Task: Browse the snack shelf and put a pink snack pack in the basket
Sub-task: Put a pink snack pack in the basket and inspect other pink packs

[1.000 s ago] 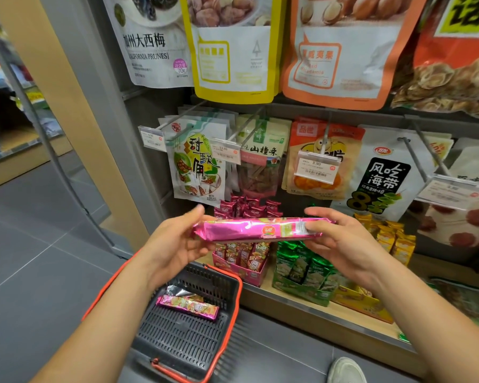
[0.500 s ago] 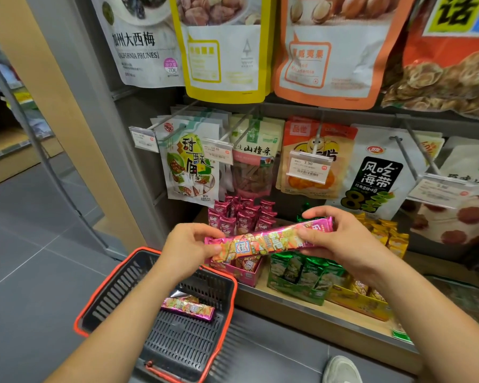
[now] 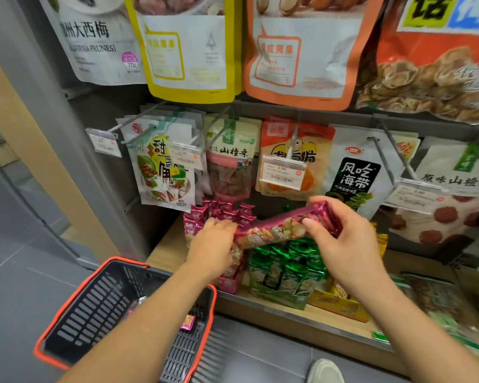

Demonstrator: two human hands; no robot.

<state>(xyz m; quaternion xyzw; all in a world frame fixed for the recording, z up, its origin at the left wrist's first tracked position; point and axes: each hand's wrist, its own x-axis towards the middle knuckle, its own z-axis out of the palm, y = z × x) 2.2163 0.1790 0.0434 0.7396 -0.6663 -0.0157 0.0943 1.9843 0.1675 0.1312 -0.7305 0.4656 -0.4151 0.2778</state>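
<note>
I hold a long pink snack pack (image 3: pixel 274 230) with both hands in front of the bottom shelf. My left hand (image 3: pixel 213 244) grips its lower left end and my right hand (image 3: pixel 343 239) grips its upper right end, so it tilts up to the right. Below my left forearm hangs the dark basket (image 3: pixel 67 322) with an orange rim. Another pink pack (image 3: pixel 188 322) lies inside it, mostly hidden by my arm. Behind my hands, a pink display box (image 3: pixel 227 283) holds more pink packs (image 3: pixel 221 214).
Green packs (image 3: pixel 282 269) and yellow packs (image 3: pixel 340 302) sit in boxes on the wooden shelf (image 3: pixel 166 244). Snack bags (image 3: pixel 163 167) hang on pegs with price tags (image 3: pixel 284 172) above. Grey floor lies to the left, and a shoe (image 3: pixel 325 371) shows at the bottom.
The pack has been turned over and tilted, its printed side now facing me. Both hands have moved toward the shelf, and my left arm with the basket has shifted right.
</note>
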